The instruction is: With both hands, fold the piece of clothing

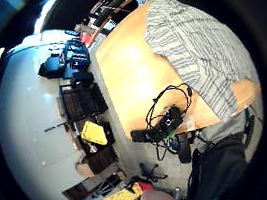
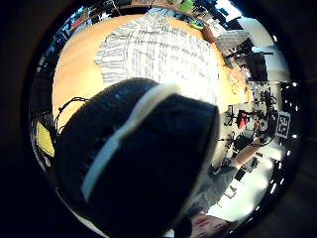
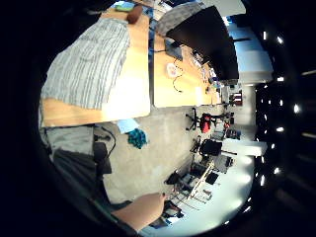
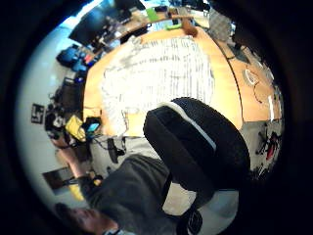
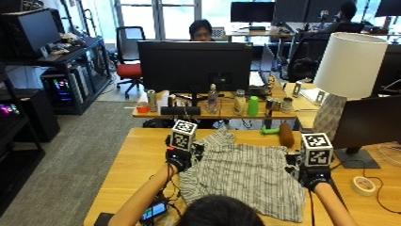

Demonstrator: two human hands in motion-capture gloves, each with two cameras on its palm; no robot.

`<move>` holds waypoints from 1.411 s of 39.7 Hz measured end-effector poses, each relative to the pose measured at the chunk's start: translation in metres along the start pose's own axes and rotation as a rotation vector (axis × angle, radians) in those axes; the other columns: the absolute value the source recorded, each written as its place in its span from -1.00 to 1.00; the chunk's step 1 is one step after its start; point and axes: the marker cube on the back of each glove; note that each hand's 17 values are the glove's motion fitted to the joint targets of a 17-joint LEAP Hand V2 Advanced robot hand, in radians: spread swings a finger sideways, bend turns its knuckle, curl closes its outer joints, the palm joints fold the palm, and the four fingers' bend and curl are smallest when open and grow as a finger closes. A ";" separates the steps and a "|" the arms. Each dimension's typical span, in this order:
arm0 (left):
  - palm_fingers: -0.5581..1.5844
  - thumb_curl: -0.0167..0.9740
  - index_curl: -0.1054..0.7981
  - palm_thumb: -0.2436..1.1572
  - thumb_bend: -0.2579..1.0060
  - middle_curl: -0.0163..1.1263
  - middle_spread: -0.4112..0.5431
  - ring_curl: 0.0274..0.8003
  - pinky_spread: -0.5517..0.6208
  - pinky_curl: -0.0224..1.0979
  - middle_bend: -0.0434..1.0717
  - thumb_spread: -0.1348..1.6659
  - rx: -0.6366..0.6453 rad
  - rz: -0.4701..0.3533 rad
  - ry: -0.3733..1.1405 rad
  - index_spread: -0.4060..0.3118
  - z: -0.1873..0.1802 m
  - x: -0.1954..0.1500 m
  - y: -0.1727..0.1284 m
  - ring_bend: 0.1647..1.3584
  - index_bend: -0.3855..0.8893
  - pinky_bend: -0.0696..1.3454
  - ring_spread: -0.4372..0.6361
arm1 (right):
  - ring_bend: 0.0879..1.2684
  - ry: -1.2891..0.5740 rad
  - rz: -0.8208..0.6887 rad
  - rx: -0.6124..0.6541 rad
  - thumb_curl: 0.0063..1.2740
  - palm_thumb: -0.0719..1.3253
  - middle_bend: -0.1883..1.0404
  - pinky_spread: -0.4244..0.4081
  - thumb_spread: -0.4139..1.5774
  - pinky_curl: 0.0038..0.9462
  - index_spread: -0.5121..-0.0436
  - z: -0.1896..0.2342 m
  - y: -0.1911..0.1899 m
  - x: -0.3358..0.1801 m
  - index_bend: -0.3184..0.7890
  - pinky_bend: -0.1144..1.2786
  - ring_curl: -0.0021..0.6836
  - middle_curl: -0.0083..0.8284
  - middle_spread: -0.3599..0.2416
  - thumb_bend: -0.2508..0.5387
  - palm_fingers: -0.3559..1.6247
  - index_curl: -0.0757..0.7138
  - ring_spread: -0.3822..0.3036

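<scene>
A grey-and-white striped shirt (image 5: 244,176) lies spread flat on the wooden table (image 5: 138,155) in front of me. My left hand (image 5: 179,160) hovers at the shirt's left edge and my right hand (image 5: 311,179) at its right edge. Both are raised above the table and hold nothing. The palm views show the shirt (image 1: 197,55) (image 2: 158,54) (image 3: 89,64) (image 4: 161,73) from a distance, lying untouched. A black gloved thumb (image 2: 148,163) fills much of the left thumb side view, and another (image 4: 195,142) crosses the right thumb side view.
A phone with a looped black cable (image 5: 153,212) (image 1: 167,120) lies at the table's front left corner. A tape roll (image 5: 362,185) sits at the right. A brown cylinder (image 5: 285,134) lies beyond the shirt, with a lamp (image 5: 344,70) and a monitor (image 5: 194,66) behind.
</scene>
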 end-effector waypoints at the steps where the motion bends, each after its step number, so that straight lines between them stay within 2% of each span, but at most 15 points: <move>1: -0.45 -0.75 -0.49 -0.71 -0.66 -0.67 0.36 -0.48 0.60 -0.49 -0.58 0.20 0.004 -0.007 0.007 0.12 -0.001 -0.002 -0.002 -0.13 -0.20 -0.09 0.52 | -0.44 -0.006 -0.001 0.001 -0.85 -0.52 -0.28 0.55 0.59 -0.43 -0.24 -0.003 0.000 0.001 -0.21 -0.13 -0.36 -0.38 0.19 -0.18 -0.32 -0.41 0.47; 11: -0.46 -0.70 -0.42 -0.71 -0.66 -0.60 0.37 -0.45 0.61 -0.44 -0.58 0.23 -0.006 -0.016 0.029 0.12 0.002 -0.010 -0.003 -0.09 -0.19 -0.08 0.54 | -0.41 -0.091 -0.010 -0.005 -0.81 -0.48 -0.29 0.55 0.63 -0.37 -0.27 -0.017 -0.002 0.010 -0.22 -0.11 -0.28 -0.29 0.19 -0.26 -0.34 -0.36 0.44; 21: -0.47 -0.66 -0.36 -0.69 -0.65 -0.56 0.38 -0.42 0.62 -0.42 -0.59 0.26 -0.088 0.062 0.070 0.12 0.041 0.013 -0.007 -0.08 -0.19 -0.07 0.54 | -0.30 -0.099 -0.071 -0.041 -0.75 -0.35 -0.32 0.49 0.65 -0.32 -0.24 0.017 -0.015 -0.007 -0.25 -0.06 -0.18 -0.24 0.19 -0.25 -0.29 -0.37 0.34; 23: -0.48 -0.65 -0.35 -0.68 -0.64 -0.55 0.38 -0.42 0.62 -0.41 -0.59 0.26 -0.111 0.079 0.053 0.12 0.054 0.019 -0.010 -0.07 -0.19 -0.07 0.54 | -0.30 -0.100 -0.079 -0.055 -0.74 -0.34 -0.32 0.49 0.66 -0.31 -0.24 0.023 -0.016 -0.010 -0.25 -0.04 -0.17 -0.22 0.19 -0.26 -0.29 -0.37 0.33; 27: -0.48 -0.61 -0.34 -0.63 -0.61 -0.54 0.38 -0.42 0.62 -0.40 -0.59 0.28 -0.173 0.166 0.030 0.11 0.089 0.041 -0.015 -0.07 -0.19 -0.05 0.54 | -0.30 -0.099 -0.088 -0.077 -0.73 -0.31 -0.32 0.47 0.66 -0.29 -0.23 0.034 -0.017 -0.014 -0.25 -0.03 -0.14 -0.20 0.19 -0.28 -0.29 -0.37 0.31; 32: -0.50 -0.56 -0.35 -0.56 -0.60 -0.54 0.43 -0.42 0.62 -0.36 -0.64 0.26 -0.230 0.251 0.077 0.09 0.135 0.066 -0.022 -0.08 -0.22 0.05 0.56 | -0.29 -0.092 -0.101 -0.094 -0.72 -0.29 -0.32 0.45 0.67 -0.28 -0.23 0.044 -0.015 -0.016 -0.24 -0.03 -0.12 -0.17 0.18 -0.32 -0.29 -0.37 0.29; 39: -0.51 -0.49 -0.33 -0.47 -0.61 -0.58 0.53 -0.43 0.59 -0.30 -0.68 0.22 -0.331 0.301 0.096 0.11 0.182 0.091 -0.015 -0.12 -0.20 0.22 0.60 | -0.29 -0.087 -0.095 -0.111 -0.70 -0.27 -0.34 0.45 0.68 -0.27 -0.23 0.059 -0.012 -0.011 -0.24 -0.02 -0.10 -0.15 0.19 -0.37 -0.30 -0.36 0.28; 43: -0.50 -0.47 -0.33 -0.45 -0.62 -0.59 0.55 -0.43 0.58 -0.29 -0.65 0.20 -0.385 0.307 0.026 0.13 0.217 0.097 -0.020 -0.11 -0.20 0.26 0.61 | -0.29 -0.089 -0.086 -0.124 -0.70 -0.27 -0.35 0.45 0.69 -0.27 -0.22 0.066 -0.008 -0.007 -0.23 -0.02 -0.09 -0.14 0.19 -0.39 -0.30 -0.36 0.27; 47: -0.55 -0.45 -0.34 -0.43 -0.63 -0.62 0.63 -0.42 0.58 -0.27 -0.72 0.16 -0.398 0.299 -0.034 0.19 0.243 0.098 -0.031 -0.08 -0.23 0.31 0.64 | -0.29 -0.091 -0.078 -0.135 -0.70 -0.27 -0.36 0.44 0.69 -0.27 -0.22 0.076 -0.008 -0.001 -0.23 -0.02 -0.08 -0.14 0.19 -0.39 -0.30 -0.35 0.27; 50: -0.53 -0.43 -0.35 -0.40 -0.62 -0.65 0.64 -0.39 0.53 -0.27 -0.73 0.15 -0.412 0.308 -0.014 0.21 0.248 0.097 -0.037 -0.02 -0.24 0.35 0.64 | -0.30 -0.092 -0.071 -0.140 -0.70 -0.26 -0.36 0.44 0.69 -0.26 -0.22 0.084 -0.010 0.002 -0.23 -0.01 -0.08 -0.13 0.19 -0.39 -0.30 -0.34 0.27; 53: -0.46 -0.41 -0.36 -0.36 -0.61 -0.63 0.58 -0.36 0.43 -0.27 -0.62 0.14 -0.383 0.296 0.001 0.23 0.241 0.097 -0.038 0.04 -0.25 0.34 0.58 | -0.30 -0.089 -0.065 -0.151 -0.70 -0.26 -0.37 0.44 0.70 -0.26 -0.22 0.089 -0.011 0.004 -0.22 -0.01 -0.07 -0.13 0.19 -0.39 -0.30 -0.34 0.27; 56: -0.38 -0.39 -0.35 -0.27 -0.58 -0.59 0.46 -0.37 0.32 -0.30 -0.52 0.18 -0.327 0.315 0.028 0.22 0.210 0.102 -0.012 0.02 -0.20 0.28 0.50 | -0.30 -0.089 -0.063 -0.160 -0.70 -0.26 -0.38 0.44 0.70 -0.26 -0.22 0.094 -0.012 0.005 -0.23 -0.01 -0.06 -0.12 0.19 -0.40 -0.31 -0.34 0.27</move>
